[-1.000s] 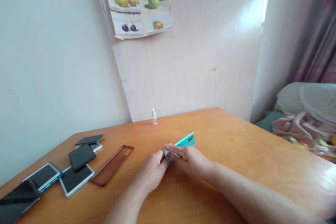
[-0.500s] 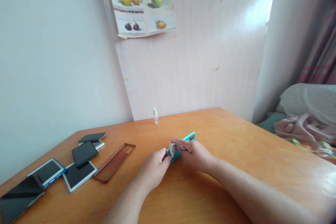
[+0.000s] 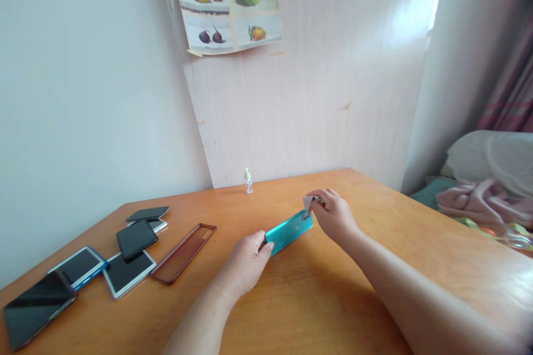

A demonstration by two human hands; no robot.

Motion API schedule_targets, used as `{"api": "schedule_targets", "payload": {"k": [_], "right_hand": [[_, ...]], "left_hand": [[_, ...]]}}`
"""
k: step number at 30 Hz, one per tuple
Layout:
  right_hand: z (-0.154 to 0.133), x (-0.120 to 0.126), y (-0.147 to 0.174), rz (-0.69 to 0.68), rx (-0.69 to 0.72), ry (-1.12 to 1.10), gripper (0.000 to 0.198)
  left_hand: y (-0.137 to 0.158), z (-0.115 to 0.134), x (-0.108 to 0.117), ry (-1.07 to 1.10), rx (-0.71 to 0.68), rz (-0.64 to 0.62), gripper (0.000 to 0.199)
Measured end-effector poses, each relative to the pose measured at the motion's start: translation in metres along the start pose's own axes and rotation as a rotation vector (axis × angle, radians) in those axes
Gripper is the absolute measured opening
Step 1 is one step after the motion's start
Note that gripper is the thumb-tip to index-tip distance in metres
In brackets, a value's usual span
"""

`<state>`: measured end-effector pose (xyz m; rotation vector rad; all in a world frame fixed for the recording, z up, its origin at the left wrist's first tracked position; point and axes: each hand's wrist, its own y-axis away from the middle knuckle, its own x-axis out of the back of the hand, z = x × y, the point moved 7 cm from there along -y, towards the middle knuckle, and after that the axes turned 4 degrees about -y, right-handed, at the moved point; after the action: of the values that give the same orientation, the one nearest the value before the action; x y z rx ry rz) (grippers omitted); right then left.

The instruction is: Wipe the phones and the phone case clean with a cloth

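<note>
A teal smartphone (image 3: 288,233) is tilted up over the table, its back and camera corner facing me. My left hand (image 3: 249,258) grips its left end between thumb and fingers. At the far right end, my right hand (image 3: 333,213) is closed on a small whitish cloth (image 3: 308,203), which meets the phone near its camera. Some of the right fingers are hidden behind the hand. Left of the phone lies a clear brown phone case (image 3: 183,255), flat on the table.
Several phones lie at the left, among them a black one (image 3: 136,238), a white-framed one (image 3: 129,273) and a large dark one (image 3: 38,308). A small spray bottle (image 3: 249,183) stands at the back of the wooden table (image 3: 416,266). Fruit pictures (image 3: 229,11) hang on the wall.
My right hand has slid the cloth from the phone's left part up and right to its camera end, uncovering the teal back. My left hand keeps its grip; the view has shifted slightly.
</note>
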<state>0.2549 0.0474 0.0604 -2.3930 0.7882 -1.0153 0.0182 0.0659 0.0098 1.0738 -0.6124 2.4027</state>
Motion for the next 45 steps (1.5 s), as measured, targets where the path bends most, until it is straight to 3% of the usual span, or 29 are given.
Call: {"api": "schedule_targets", "payload": {"k": [6,14,17,22,24,30,32,35,40,45], "right_hand": [[-0.013,-0.018,0.013,-0.177,0.08,0.124,0.021],[-0.062,-0.045,0.048,-0.42,0.297,-0.063,0.027],[-0.052,-0.04,0.039,-0.361,0.228,-0.032,0.023],[0.0,-0.017,0.007,-0.191,-0.067,0.114,0.029],[0.005,-0.015,0.005,-0.167,-0.083,0.119,0.028],[-0.058,-0.047,0.046,-0.39,0.288,-0.168,0.023],[-0.07,-0.054,0.056,-0.446,0.328,-0.193,0.021],[-0.058,-0.05,0.047,-0.408,0.23,-0.115,0.023],[0.004,-0.027,0.008,-0.208,-0.113,0.049,0.033],[0.039,-0.027,-0.003,-0.198,-0.227,0.09,0.039]], "left_hand": [[0.0,-0.001,0.0,-0.006,0.005,0.012,0.027],[0.0,0.007,0.002,0.061,-0.045,0.01,0.02],[0.0,0.006,0.002,0.031,-0.028,0.003,0.022],[0.0,0.002,0.002,-0.02,0.005,-0.022,0.027],[0.0,0.001,0.002,-0.013,0.007,-0.022,0.028],[0.001,0.01,0.004,0.074,-0.024,0.014,0.023],[0.002,0.014,0.004,0.123,-0.059,0.011,0.021],[0.001,0.011,0.004,0.083,-0.038,0.008,0.021],[0.0,0.002,0.002,-0.026,-0.007,0.005,0.027],[-0.001,-0.002,0.001,-0.009,0.009,-0.007,0.028]]}}
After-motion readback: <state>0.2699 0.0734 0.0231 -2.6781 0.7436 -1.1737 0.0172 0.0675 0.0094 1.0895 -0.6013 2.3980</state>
